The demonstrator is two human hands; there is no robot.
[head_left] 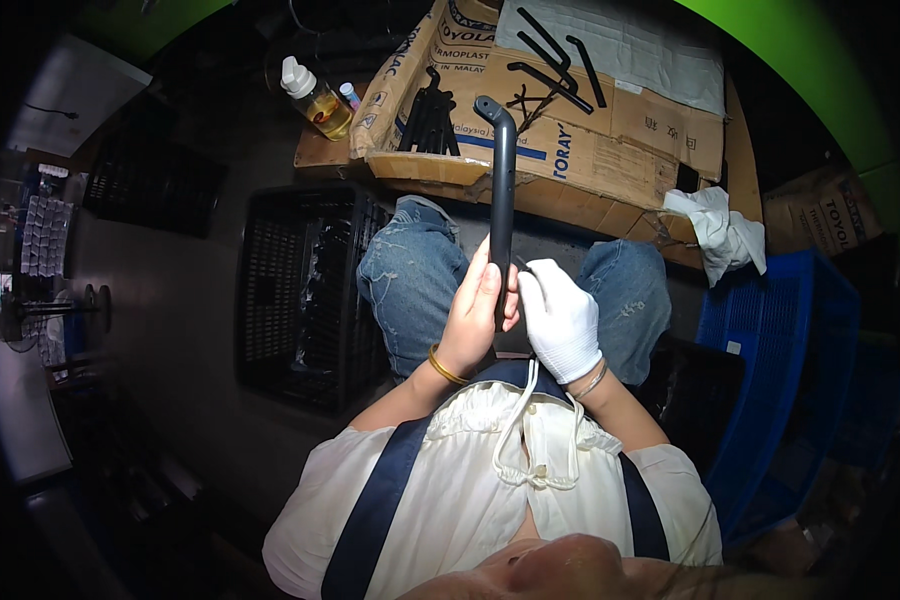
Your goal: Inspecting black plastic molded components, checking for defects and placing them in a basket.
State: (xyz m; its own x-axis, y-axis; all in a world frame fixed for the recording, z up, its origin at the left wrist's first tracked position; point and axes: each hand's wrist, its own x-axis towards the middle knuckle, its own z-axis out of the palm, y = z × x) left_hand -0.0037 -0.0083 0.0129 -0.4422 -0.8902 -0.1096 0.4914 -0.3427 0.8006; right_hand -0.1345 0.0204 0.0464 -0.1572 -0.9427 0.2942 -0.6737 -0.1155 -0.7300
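Note:
My bare left hand (478,308) is wrapped round the lower part of a long black plastic bar (503,185), which looks like a handle. The bar stands roughly upright in front of me, its bent end with a round hole pointing away. In a white knitted glove, my right hand (560,315) is closed close beside the bar's lower right edge. A thin dark tip shows at its fingertips, too small to name. Beyond the hands, several similar black bars (430,118) lean in the left corner of a flattened cardboard box (610,165), and more bars (587,72) lie at its far side.
A bottle of yellow liquid (327,112) stands left of the cardboard. On the floor to my left is a black crate (260,290) holding dark parts. Blue crates (760,330) stand at my right. A white cloth (718,228) hangs over the cardboard's right edge.

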